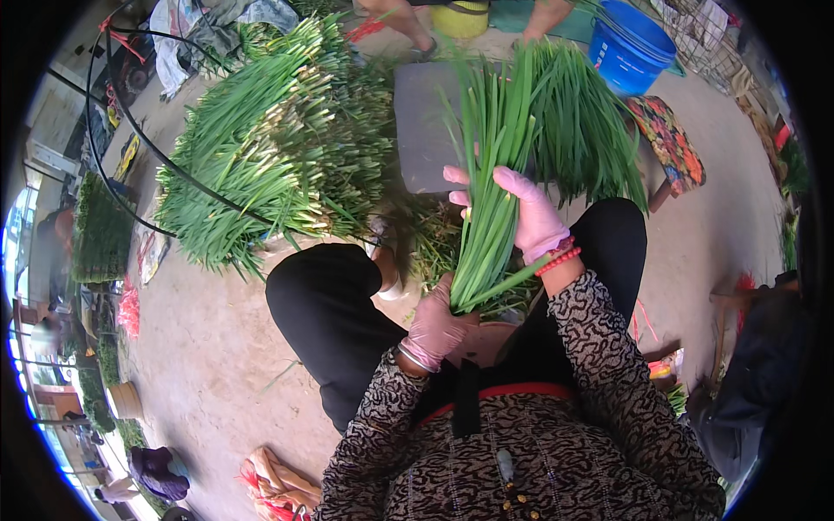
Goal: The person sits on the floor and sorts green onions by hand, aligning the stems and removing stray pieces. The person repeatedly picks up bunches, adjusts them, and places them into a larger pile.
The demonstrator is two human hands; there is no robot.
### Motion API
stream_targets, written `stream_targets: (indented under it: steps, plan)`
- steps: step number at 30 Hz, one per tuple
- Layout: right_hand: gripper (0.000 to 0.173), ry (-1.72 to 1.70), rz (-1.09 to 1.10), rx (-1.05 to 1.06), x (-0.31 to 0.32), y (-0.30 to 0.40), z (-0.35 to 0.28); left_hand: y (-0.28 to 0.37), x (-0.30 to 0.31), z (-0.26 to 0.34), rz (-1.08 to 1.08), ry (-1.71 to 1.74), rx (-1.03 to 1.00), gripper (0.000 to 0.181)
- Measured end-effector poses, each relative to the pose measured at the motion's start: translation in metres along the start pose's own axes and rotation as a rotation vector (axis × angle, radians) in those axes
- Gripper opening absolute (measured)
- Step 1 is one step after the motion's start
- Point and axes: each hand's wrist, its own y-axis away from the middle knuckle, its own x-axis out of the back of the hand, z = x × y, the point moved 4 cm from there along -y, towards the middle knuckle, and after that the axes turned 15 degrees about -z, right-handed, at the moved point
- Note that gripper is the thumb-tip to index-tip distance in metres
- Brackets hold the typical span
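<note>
Both my hands, in thin pink gloves, hold one bundle of long green garlic chives [488, 215] upright before my lap. My left hand [440, 322] is closed around the bundle's lower end. Higher up, my right hand [518, 202] wraps the middle, thumb in front and fingertips showing at the far side. A single leaf sticks out to the right across my right wrist. Behind the bundle lies a grey board [423, 130], with a heap of chives [580, 124] at its right. A large stack of chives [273, 137] stands at the left.
A blue bucket [629, 49] and a floral-topped stool [668, 143] stand at the right. Black cables [189, 182] loop over the left stack. Another person's legs [547, 19] and a yellow container [460, 18] are beyond the board. Loose trimmings [433, 241] lie between my knees.
</note>
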Motion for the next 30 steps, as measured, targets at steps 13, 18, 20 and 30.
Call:
stream_targets:
  steps: [13,18,20,30]
  plan:
    - [0.068,0.043,0.029,0.094,-0.014,-0.014,-0.031,-0.008,0.022,0.070,0.027,0.237,-0.344,0.076]
    - [0.063,-0.004,0.070,0.117,-0.003,-0.009,-0.026,-0.018,0.027,0.056,0.200,0.720,-0.513,0.009]
    - [0.062,-0.023,0.091,0.136,0.003,-0.006,-0.025,-0.017,0.034,0.061,0.287,0.824,-0.415,0.017]
    - [0.044,-0.044,0.166,0.306,0.020,0.011,-0.049,-0.009,0.053,0.025,0.231,1.258,-0.373,0.019]
